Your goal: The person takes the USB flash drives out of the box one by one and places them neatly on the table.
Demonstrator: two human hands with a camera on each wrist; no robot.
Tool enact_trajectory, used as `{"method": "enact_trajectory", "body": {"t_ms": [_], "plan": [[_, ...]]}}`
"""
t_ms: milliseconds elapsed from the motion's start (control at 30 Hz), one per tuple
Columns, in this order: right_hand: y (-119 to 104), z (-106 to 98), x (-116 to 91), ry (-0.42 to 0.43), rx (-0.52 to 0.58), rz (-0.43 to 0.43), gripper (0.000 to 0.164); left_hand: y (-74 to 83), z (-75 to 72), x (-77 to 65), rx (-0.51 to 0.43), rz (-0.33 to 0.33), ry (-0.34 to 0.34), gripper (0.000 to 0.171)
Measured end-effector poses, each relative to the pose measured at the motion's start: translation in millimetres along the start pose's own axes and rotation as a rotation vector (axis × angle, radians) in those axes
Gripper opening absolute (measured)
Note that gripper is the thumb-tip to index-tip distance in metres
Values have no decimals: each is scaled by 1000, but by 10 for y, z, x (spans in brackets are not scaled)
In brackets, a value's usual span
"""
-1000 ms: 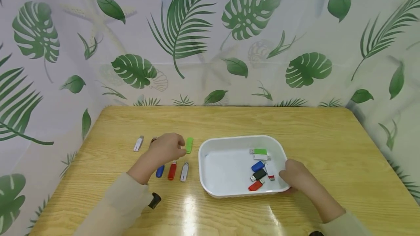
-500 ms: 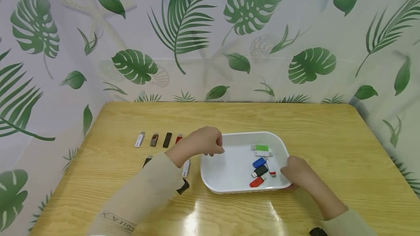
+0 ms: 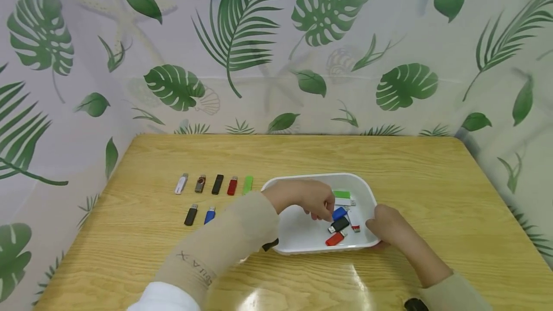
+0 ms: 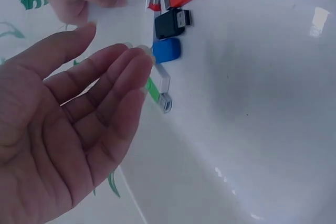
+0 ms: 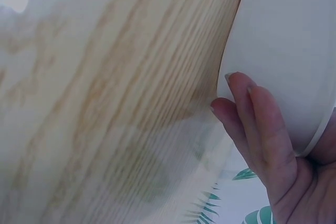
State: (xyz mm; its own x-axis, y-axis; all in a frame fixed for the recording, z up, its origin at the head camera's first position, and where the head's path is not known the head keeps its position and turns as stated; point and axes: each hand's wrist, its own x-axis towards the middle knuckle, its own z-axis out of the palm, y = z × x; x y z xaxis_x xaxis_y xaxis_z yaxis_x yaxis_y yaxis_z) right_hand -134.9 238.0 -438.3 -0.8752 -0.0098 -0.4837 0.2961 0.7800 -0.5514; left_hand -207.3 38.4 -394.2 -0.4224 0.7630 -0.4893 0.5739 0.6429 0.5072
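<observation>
My left hand [image 3: 317,200] reaches over the white plastic tray [image 3: 298,241], its thumb apart from its loosely bent fingers and nothing between them in the left wrist view. Its fingertips are nearest a blue USB stick [image 4: 168,50]. Beside that lie a black USB stick [image 3: 339,225], a red one [image 3: 334,239], a white one with a red end [image 3: 353,220], and a green one [image 3: 342,194] against another white stick [image 3: 342,201]. My right hand [image 3: 386,224] grips the tray's right rim, thumb over the edge and fingers against the outer wall [image 5: 283,40].
Left of the tray, USB sticks lie in rows on the wooden table [image 3: 129,253]: a white one [image 3: 181,184], a brown swivel one [image 3: 200,184], black [image 3: 217,184], red [image 3: 232,186] and green [image 3: 247,185] ones behind, others in front. A leaf-patterned cloth [image 3: 259,128] hangs behind.
My left hand has moved right, from above the rows of USB sticks into the tray over the sticks there. My right hand has stayed on the tray's rim.
</observation>
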Motion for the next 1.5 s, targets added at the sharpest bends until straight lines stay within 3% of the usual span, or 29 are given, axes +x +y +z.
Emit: {"method": "enact_trajectory", "body": {"t_ms": [433,600,733,867,1000,1267,1500], "plan": [[9,-38,-11,40,6,-103,18,239,107,418,171,-27,-147,25],[25,-46,-24,45,46,-118,15,324,90,517,189,1,-143,12],[14,-68,-15,55,29,-126,15,358,66,558,227,20,-154,20],[8,-57,-2,48,11,-105,17,357,87,577,180,-49,-207,17],[7,-25,-4,45,10,-101,19,329,147,597,152,-99,-197,17],[0,4,-35,39,37,-109,20,246,263,679,246,-8,-129,28],[22,11,-54,40,74,-94,18,196,241,660,408,78,-141,30]]}}
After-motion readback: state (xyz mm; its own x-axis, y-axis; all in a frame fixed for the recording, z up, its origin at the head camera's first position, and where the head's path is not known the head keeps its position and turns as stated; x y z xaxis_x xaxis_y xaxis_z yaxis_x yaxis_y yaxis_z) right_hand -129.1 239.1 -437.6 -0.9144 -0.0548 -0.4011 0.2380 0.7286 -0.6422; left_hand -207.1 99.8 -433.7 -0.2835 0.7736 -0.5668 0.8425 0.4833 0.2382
